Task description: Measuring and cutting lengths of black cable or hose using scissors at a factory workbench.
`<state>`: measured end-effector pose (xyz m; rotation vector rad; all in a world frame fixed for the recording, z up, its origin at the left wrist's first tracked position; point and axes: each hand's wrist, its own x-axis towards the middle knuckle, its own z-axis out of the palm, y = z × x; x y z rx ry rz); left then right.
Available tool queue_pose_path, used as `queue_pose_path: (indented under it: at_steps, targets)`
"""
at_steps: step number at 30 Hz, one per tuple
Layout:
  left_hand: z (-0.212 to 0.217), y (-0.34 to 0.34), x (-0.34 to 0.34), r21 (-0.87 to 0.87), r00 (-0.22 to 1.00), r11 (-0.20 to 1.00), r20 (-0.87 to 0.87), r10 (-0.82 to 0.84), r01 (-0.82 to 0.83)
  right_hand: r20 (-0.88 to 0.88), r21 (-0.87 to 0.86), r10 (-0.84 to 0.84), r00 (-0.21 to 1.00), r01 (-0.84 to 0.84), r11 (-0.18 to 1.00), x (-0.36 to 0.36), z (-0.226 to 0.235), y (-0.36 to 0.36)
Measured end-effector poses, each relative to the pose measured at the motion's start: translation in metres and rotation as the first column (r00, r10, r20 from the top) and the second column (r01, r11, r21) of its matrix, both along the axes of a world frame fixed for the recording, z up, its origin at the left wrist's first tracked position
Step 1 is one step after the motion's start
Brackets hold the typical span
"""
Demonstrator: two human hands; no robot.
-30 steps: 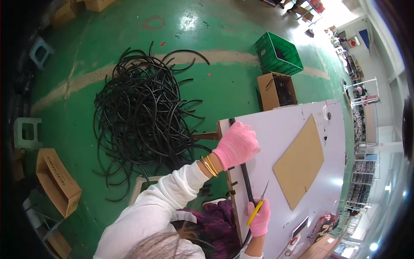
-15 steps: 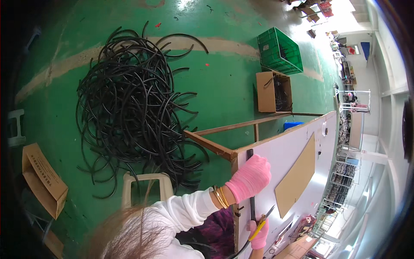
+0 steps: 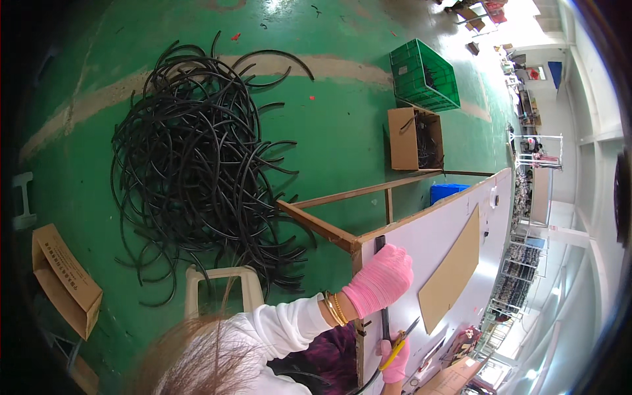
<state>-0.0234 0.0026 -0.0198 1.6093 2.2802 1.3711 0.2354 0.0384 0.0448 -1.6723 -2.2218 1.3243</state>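
My left hand (image 3: 380,279), in a pink glove, presses down on a black hose (image 3: 384,321) that lies along the near edge of the white table (image 3: 447,230). The hose's end pokes out just past the glove. My right hand (image 3: 395,359), also pink-gloved, holds yellow-handled scissors (image 3: 403,337) near the lower edge of the picture. Their blades point up and to the right, close beside the hose. A brown cardboard sheet (image 3: 453,271) lies on the table to the right of my left hand.
A big tangle of black hoses (image 3: 197,164) covers the green floor. Beyond it stand a green crate (image 3: 423,76) and an open cardboard box (image 3: 413,139). A blue bin (image 3: 446,191) sits under the table. A pale stool (image 3: 220,289) and a flattened carton (image 3: 62,280) are nearby.
The view has swung down and left, so the table sits lower right. My left hand stays on the hose and my right hand keeps the scissors.
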Motion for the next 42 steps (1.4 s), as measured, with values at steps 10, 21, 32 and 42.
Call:
queue_pose_path:
  at_steps: [10,21,32,42]
  targets:
    - [0.004,0.003,-0.004,-0.017,1.0,1.0,-0.017,-0.015,0.014,0.038,0.039,0.046,0.998,-0.047,0.998,0.007,-0.002,0.006]
    - [0.018,0.011,0.005,-0.294,0.979,0.943,-0.168,0.112,-0.158,-0.051,0.034,0.104,0.993,-0.102,0.994,0.019,-0.012,0.002]
    - [-0.037,0.013,-0.037,-0.327,0.582,0.882,-0.81,-0.077,-0.339,-0.193,0.044,-0.025,0.981,0.034,0.998,0.16,0.011,-0.029]
    - [-0.001,0.024,-0.03,-0.376,0.826,0.919,-0.551,-0.117,-0.121,-0.169,-0.492,-0.583,0.795,0.445,0.748,0.436,0.045,-0.091]
